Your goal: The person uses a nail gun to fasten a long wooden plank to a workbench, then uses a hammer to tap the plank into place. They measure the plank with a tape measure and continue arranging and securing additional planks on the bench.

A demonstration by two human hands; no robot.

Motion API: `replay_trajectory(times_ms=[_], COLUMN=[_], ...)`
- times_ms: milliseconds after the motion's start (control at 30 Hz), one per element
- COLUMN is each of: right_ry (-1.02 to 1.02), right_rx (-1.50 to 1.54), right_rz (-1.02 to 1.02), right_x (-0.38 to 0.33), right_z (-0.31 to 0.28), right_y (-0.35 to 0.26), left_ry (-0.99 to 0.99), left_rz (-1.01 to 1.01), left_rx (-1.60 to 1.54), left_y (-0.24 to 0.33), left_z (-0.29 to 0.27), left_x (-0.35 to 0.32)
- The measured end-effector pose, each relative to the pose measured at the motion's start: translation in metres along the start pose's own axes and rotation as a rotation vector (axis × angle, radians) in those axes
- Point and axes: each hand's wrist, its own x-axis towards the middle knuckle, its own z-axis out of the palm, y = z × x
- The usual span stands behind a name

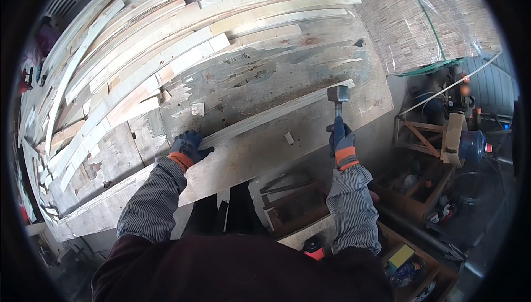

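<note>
Stacked wooden strips line the worktop's near side. My left hand lies over them, thumb out, grip unclear; my right hand clasps a hammer by their right end. I judge this as aligning, calling for steady pressure and measured taps.

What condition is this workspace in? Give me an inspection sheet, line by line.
Surface: wooden worktop, worn and flaking in patches.
Items in use: long strip stack along the near side; hammer by its right end, contact unclear.
Clutter: loose wood strips across the far side; small offcut near the stack.
Hands: gloved; left hand on the stack, right hand gripping the hammer.
Cables: nothing seen for certain.
Surroundings: wrapped pile, green strap, blue bottle.
</note>
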Motion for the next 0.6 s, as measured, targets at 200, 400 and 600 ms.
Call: replay_trajectory(times_ms=[200, 400, 600], right_ry=[0.146, 0.013, -0.021], right_rx=[0.277, -0.425, 0.047], right_rz=[-0.615, -0.079, -0.183], right_x=[-0.047, 0.031, -0.035], right_z=[0.010, 0.024, -0.011], right_y=[-0.094, 0.072, -0.036], left_ry=[0.031, -0.162, 0.063], left_rz=[-0.013, 0.001, 0.074], left_rx=[-0.046, 0.063, 0.003], left_y=[-0.004, 0.008, -0.003], left_z=[-0.002, -0.011, -0.005], left_x=[-0.003, 0.011, 0.001])
